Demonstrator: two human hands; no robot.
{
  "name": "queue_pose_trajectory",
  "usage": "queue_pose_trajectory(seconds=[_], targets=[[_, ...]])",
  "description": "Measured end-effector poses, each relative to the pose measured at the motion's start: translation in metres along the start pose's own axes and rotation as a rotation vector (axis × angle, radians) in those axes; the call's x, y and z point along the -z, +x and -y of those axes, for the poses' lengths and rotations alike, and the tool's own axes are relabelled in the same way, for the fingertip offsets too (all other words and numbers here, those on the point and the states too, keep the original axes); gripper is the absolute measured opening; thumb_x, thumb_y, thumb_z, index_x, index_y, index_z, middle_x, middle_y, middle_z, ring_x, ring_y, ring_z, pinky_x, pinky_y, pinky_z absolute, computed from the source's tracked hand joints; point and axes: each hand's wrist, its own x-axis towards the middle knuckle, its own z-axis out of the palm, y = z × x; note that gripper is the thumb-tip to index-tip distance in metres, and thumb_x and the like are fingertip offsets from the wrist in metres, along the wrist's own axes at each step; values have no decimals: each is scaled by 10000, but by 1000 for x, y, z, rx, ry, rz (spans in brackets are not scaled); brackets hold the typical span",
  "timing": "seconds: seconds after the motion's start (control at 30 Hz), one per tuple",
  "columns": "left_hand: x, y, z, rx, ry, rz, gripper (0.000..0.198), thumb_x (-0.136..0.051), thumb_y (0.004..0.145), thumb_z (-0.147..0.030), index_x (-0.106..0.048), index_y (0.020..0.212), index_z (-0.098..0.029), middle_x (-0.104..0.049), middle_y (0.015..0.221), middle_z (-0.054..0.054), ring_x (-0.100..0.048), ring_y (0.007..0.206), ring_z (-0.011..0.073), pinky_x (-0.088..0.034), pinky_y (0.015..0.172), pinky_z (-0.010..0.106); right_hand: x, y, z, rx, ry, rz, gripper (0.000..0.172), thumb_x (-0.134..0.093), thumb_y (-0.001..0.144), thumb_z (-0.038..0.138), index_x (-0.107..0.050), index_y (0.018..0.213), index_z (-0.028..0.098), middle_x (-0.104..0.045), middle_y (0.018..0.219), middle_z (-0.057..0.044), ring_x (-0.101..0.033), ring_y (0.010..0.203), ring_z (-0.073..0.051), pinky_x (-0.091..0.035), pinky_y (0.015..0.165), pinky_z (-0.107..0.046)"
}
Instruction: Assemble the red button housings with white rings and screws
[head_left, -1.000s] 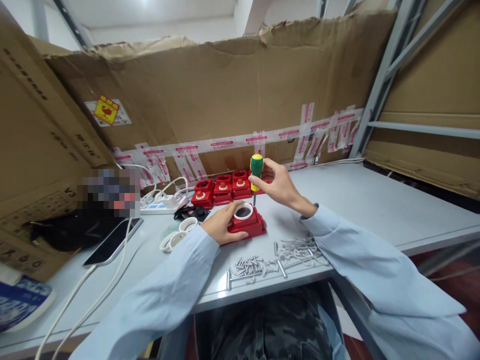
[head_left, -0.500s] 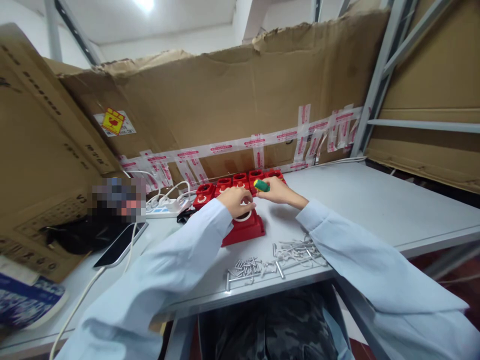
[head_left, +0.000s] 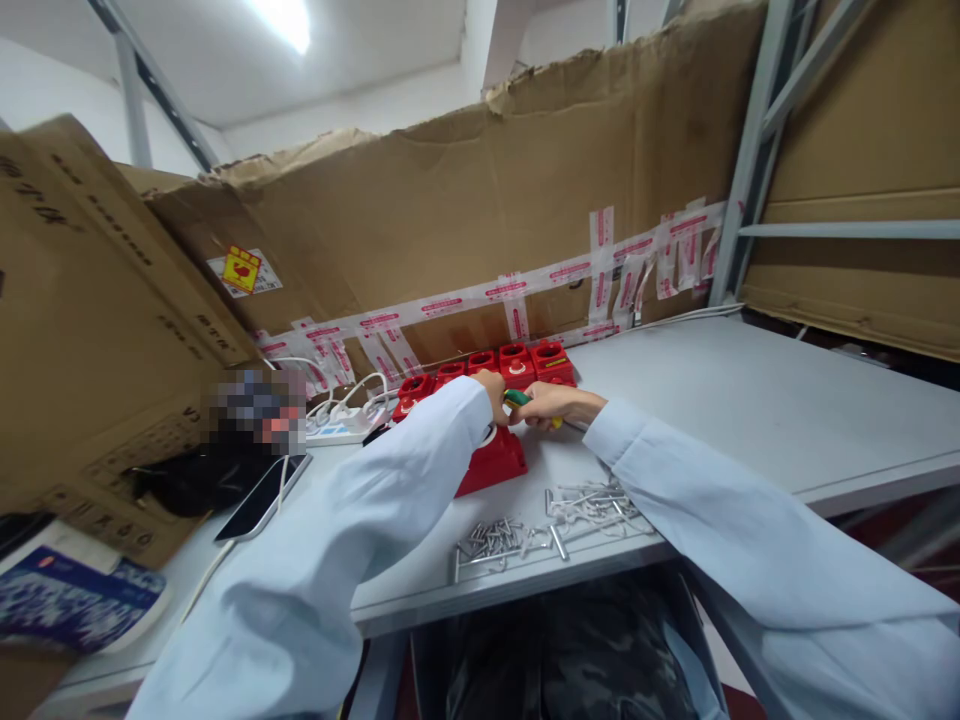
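A red plastic housing (head_left: 495,458) lies on the grey table (head_left: 735,400) in front of me, partly covered by my left sleeve. My right hand (head_left: 551,405) is closed round a green-and-yellow screwdriver (head_left: 519,398), which lies nearly flat over the housing's far side. My left hand (head_left: 495,390) reaches over the housing to its back edge, next to the screwdriver's handle; its fingers are hidden behind the wrist. A white ring on the housing shows just below that wrist.
A row of red housings (head_left: 517,365) stands against the taped cardboard wall (head_left: 450,230). Loose screws (head_left: 540,520) lie near the table's front edge. At left are a phone (head_left: 259,500), a white power strip (head_left: 334,430) with cables, and cardboard boxes (head_left: 75,330).
The screwdriver went from upright over the housing to lying nearly flat. My left hand moved from the housing's near side to its far edge. The camera tilted upward.
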Motion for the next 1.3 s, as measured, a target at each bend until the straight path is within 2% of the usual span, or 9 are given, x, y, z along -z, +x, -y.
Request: queue_pose_trajectory(seconds=[0.17, 0.33, 0.57, 0.7, 0.87, 1.1, 1.3], targets=[[3, -5, -2, 44, -4, 10, 278, -678, 599, -335, -708, 804, -150, -693, 773, 62, -642, 795, 215, -465, 627, 236, -3, 4, -4, -6, 114, 99, 315, -708, 633, 212, -399, 576, 181, -431, 436, 84, -327, 336, -17, -276, 343, -167], [-5, -3, 4, 59, -54, 20, 309, -617, 668, -381, -715, 844, -146, -703, 799, 77, -642, 773, 217, -441, 581, 238, -7, 5, -7, 2, 223, 216, 241, -634, 651, 156, -396, 620, 184, -391, 442, 103, -263, 323, -1, -244, 334, -147], [-15, 0, 12, 12, -115, -3, 305, -552, 721, -372, -719, 879, -171, -709, 846, 47, -637, 796, 175, -424, 597, 209, -7, 6, -13, -11, 301, 273, 284, -618, 650, 142, -342, 659, 206, -360, 435, 121, -230, 318, -4, -222, 326, -137], [-10, -2, 11, -9, -132, 4, 321, -601, 659, -409, -721, 845, -176, -702, 801, 26, -624, 740, 152, -404, 561, 194, -4, 4, -14, -18, 296, 275, 277, -626, 647, 133, -361, 681, 208, -385, 445, 116, -245, 314, -7, -215, 319, -139], [-8, 0, 6, 3, -114, 31, 332, -646, 587, -417, -725, 776, -155, -680, 683, 34, -603, 654, 168, -379, 499, 217, -5, -1, -12, -39, 285, 260, 239, -577, 657, 116, -356, 677, 208, -381, 436, 110, -246, 308, -14, -201, 315, -144], [-21, 1, 9, -55, -107, -50, 273, -594, 668, -373, -714, 774, -151, -704, 759, 48, -626, 729, 170, -389, 562, 218, -9, -6, -6, -51, 273, 255, 257, -568, 667, 130, -324, 659, 209, -327, 436, 117, -222, 312, -11, -186, 320, -145], [-18, -6, 12, -91, -152, -74, 205, -545, 758, -295, -688, 778, -149, -714, 826, 66, -643, 790, 185, -417, 635, 233, -8, -6, -8, -1, 222, 189, 290, -629, 670, 198, -339, 665, 213, -337, 444, 116, -237, 331, -18, -206, 336, -163]])
